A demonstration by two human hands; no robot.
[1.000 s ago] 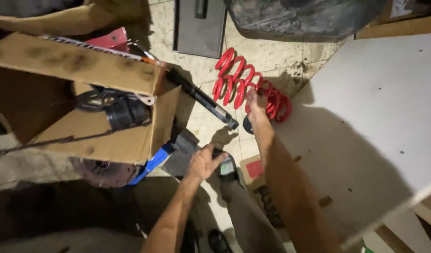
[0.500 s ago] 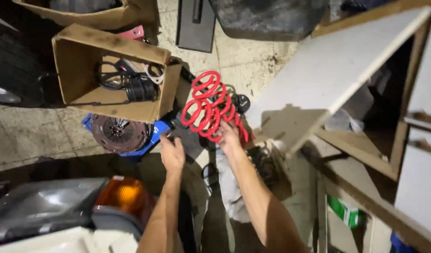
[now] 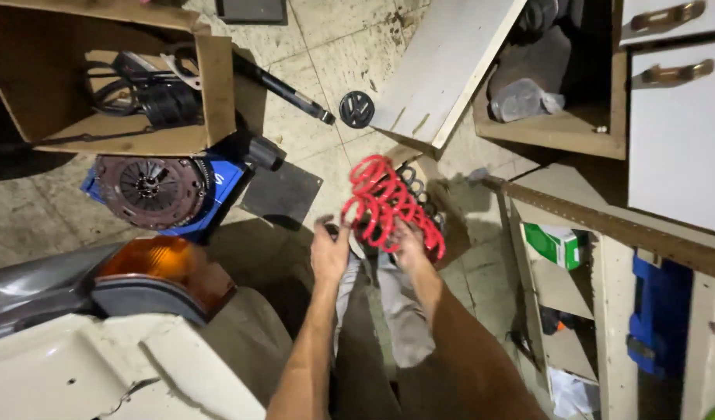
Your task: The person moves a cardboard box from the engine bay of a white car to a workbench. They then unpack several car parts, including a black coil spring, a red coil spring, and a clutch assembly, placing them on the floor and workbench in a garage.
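Far left, an open cardboard box [image 3: 132,144] lies on its side on the tiled floor [image 3: 349,54], with black cables and car parts [image 3: 151,85] bundled inside. Just below it a round metal clutch disc [image 3: 147,187] rests on a blue box [image 3: 221,187]. Nearer me, low on the left, sits an orange car lamp [image 3: 167,268] against a grey panel, and a white body panel [image 3: 124,365] fills the bottom corner.

A black shock absorber [image 3: 283,85] slants across the floor from the box toward a round black emblem cap [image 3: 357,109], and a dark flat mat [image 3: 283,194] lies beneath.

In the middle, both bare arms reach forward. The left hand [image 3: 330,253] is curled around the lower left end of the red coil springs [image 3: 384,202]; the right hand [image 3: 410,245] grips them from the right side, fingers closed on the coils. The springs are lifted off the floor, held between the two hands, tilted up and away, above a small cardboard box [image 3: 431,175].

To the right, a white board [image 3: 443,70] leans by a wooden cabinet [image 3: 598,132], with white drawers [image 3: 676,117] above and shelves holding a green box [image 3: 555,241] and a blue object [image 3: 657,311].
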